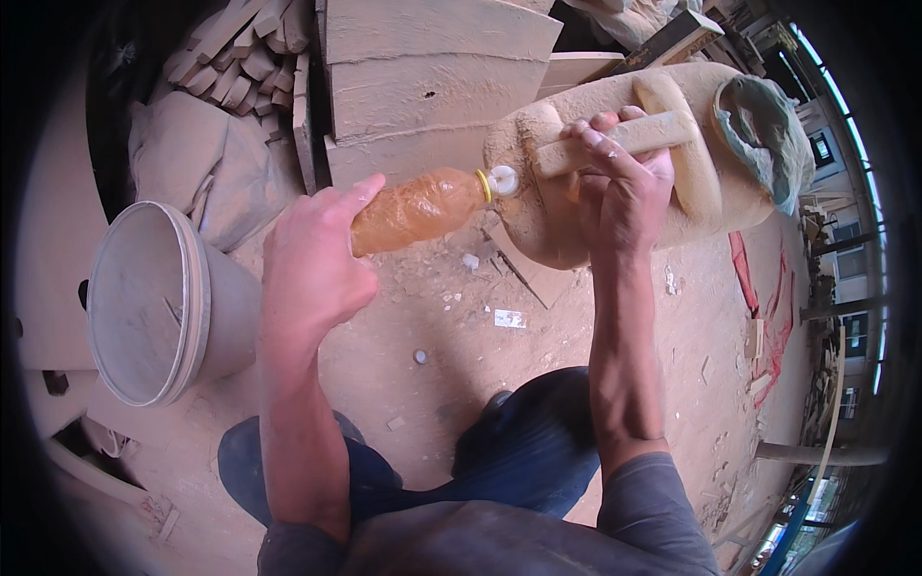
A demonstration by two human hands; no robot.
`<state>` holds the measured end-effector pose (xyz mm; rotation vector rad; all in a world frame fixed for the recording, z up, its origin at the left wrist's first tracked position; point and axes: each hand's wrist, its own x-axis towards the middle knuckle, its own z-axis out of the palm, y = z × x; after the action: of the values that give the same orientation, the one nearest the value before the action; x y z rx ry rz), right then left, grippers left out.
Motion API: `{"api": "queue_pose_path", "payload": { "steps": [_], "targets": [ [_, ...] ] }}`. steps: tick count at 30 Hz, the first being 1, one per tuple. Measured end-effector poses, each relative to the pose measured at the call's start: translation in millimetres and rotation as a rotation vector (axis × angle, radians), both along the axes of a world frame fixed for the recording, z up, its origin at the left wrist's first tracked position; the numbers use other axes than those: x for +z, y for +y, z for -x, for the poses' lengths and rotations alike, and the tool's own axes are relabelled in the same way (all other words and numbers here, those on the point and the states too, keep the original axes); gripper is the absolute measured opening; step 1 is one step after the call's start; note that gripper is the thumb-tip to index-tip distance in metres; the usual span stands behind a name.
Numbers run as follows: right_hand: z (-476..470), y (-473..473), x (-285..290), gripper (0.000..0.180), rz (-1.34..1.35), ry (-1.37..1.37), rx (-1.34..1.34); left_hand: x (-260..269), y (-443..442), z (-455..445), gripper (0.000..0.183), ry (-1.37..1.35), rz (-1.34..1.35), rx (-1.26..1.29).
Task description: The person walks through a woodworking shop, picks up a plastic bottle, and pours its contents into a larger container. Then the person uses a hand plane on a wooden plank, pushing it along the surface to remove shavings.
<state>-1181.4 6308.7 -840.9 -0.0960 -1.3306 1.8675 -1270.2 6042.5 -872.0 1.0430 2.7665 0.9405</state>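
Note:
My left hand (317,252) is wrapped around a clear plastic bottle (425,209) with amber-brown contents and a yellow ring at its neck. The bottle lies tilted, its whitish mouth close against the left end of a large dusty plastic jerrycan (612,194). Whether the two touch I cannot tell. Around the jerrycan's handle (655,133) the fingers of my right hand (627,173) are closed. A greenish plastic bag (767,137) covers the jerrycan's right end.
At left stands a dusty plastic bucket (230,309) beside a filled sack (202,158). Wood offcuts (245,72) are piled behind, near large boards (432,79). A small round cap (420,356) and scraps lie on the dusty floor (504,345). Red sheeting (774,345) lies at right.

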Motion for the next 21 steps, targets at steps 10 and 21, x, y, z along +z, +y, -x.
{"api": "queue_pose_path", "payload": {
  "steps": [10,21],
  "targets": [
    [2,-20,-16,0.039,-0.089,-0.052,0.004,17,-12,5,0.075,-0.214,0.06,-0.02],
    [10,-33,-47,0.04,-0.201,-0.255,0.015,-31,-13,-8,0.074,-0.311,0.05,0.115]
  ]
}}
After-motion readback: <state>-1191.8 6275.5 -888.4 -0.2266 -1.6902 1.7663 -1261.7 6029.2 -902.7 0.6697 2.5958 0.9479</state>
